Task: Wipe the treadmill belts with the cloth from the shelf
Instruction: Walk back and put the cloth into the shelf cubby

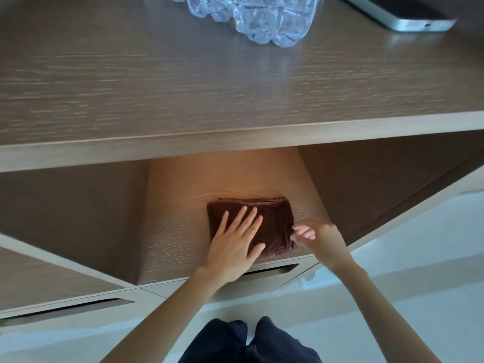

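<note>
At the far left, a drawer front [52, 286] of pale wood grain showed a long cut-out slot [65, 310] along its lower edge. Above it ran the wide wooden top [157, 87] of the cabinet, and beneath that top an open shelf [178, 226] sat recessed, its floor lit a warm orange toward the back. The left hand [233, 242] reached into this shelf from below, its fingers straight and spread a little, and it lay palm down on the left half of the cloth [275, 218]. The cloth was dark brown and folded into a thick rectangle, and it lay flat on the shelf floor near the front edge and toward the right side of the compartment. Further back, on the cabinet top, stood a cluster of clear plastic bottles [262, 19], cut off by the upper edge of the view. Low in the middle, the person's dark trousers [248, 341] showed between the two forearms. The right hand [317, 237] was at the cloth's right edge with its fingers curled inward and its fingertips touching or nearly touching the fabric; it was blurred, so whether it had actually pinched the cloth could not be told. At the upper right a phone [403, 14] lay flat on the cabinet top, and the pale floor [419, 271] filled the lower right.
</note>
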Tool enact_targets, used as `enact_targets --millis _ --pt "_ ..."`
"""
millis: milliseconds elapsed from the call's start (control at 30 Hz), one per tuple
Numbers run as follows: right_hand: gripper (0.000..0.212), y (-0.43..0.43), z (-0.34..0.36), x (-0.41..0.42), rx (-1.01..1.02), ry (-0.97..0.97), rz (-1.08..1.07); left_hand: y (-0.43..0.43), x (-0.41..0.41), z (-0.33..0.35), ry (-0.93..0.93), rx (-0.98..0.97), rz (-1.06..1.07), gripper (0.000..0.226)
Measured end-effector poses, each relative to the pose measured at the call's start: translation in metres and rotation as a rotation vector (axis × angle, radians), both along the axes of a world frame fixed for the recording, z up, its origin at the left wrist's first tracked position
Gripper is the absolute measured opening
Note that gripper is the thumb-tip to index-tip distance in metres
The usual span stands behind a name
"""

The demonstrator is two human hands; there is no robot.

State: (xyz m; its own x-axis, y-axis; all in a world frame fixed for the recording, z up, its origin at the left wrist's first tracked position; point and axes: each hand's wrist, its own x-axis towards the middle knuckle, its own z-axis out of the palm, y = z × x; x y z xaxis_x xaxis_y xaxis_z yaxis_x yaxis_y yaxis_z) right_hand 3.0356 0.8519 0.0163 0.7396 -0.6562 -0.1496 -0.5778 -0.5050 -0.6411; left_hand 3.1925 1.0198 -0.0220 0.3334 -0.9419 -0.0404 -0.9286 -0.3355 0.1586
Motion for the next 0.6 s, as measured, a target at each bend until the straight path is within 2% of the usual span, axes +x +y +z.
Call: enact_targets --millis 100,333,467,600 --pt "0.023 0.015 -0.004 -0.003 0.138 0.054 -0.046 0.002 -0.004 -0.018 -0.03 -0.014 -0.003 0.065" --pt "0.015 0.006 -0.002 -0.007 0.021 0.018 -0.079 0.005 0.011 -0.022 -0.05 -0.073 -0.009 0.057" --pt "0.021 0.007 -0.011 -0.011 0.11 0.12 -0.078 0.007 0.015 -0.024 -0.046 -0.081 -0.043 0.055" --pt "0.014 -0.003 0.001 0.018 -0.142 0.107 -0.004 0.007 0.033 -0.016 -0.009 -0.2 0.014 0.052"
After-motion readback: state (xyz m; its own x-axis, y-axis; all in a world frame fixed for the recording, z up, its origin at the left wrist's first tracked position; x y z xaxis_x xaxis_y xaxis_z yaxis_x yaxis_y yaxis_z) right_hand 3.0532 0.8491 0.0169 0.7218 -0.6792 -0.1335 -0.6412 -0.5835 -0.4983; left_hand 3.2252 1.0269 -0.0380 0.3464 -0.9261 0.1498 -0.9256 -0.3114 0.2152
